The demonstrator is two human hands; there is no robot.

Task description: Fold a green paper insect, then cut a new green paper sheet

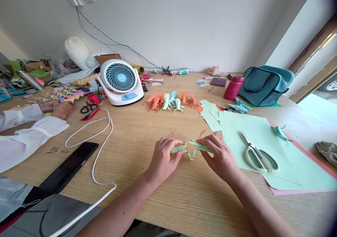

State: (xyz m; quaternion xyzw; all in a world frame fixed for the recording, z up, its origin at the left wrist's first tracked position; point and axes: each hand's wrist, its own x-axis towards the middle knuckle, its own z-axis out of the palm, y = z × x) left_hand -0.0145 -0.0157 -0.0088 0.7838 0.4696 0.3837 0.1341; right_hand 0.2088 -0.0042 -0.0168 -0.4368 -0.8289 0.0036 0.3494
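Observation:
My left hand [163,157] and my right hand [220,155] both pinch a small light-green folded paper figure [191,147] just above the wooden table [147,131]. The left fingers grip its left end, the right fingers its right end. Thin paper legs stick out below between the two hands. Beyond them, a row of finished folded figures [171,102] in orange, green and blue stands on the table.
White-handled scissors [256,153] lie on green paper sheets [263,142] to the right. A white desk fan [121,81] with a white cable [97,153], a black phone [68,167], a red bottle [233,87] and a teal bag [265,84] are around. Another person's white-sleeved arms [28,124] rest at left.

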